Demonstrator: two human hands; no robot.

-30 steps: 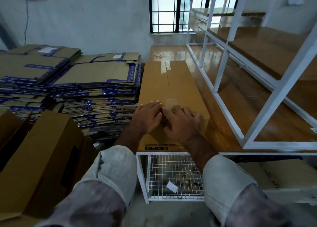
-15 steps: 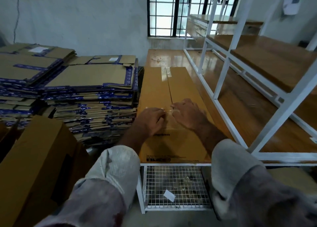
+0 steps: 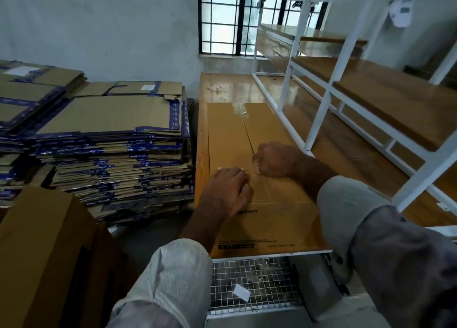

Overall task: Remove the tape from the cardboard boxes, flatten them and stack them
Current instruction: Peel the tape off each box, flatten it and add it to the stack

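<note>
The right hand [image 3: 275,160] is closed in a fist, pinching the clear tape [image 3: 253,175] just beside the left fingertips [image 3: 243,179], which press the cardboard box [image 3: 232,134] flat. A steep pull may tear the thin tape.

The right hand [image 3: 277,160] now sits farther up the cardboard box [image 3: 230,134], peeling clear tape [image 3: 254,175] away from the left hand [image 3: 226,191].

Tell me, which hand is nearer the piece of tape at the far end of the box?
Right. The right hand sits further up the box toward the far tape; the left hand lies nearer the person.
</note>
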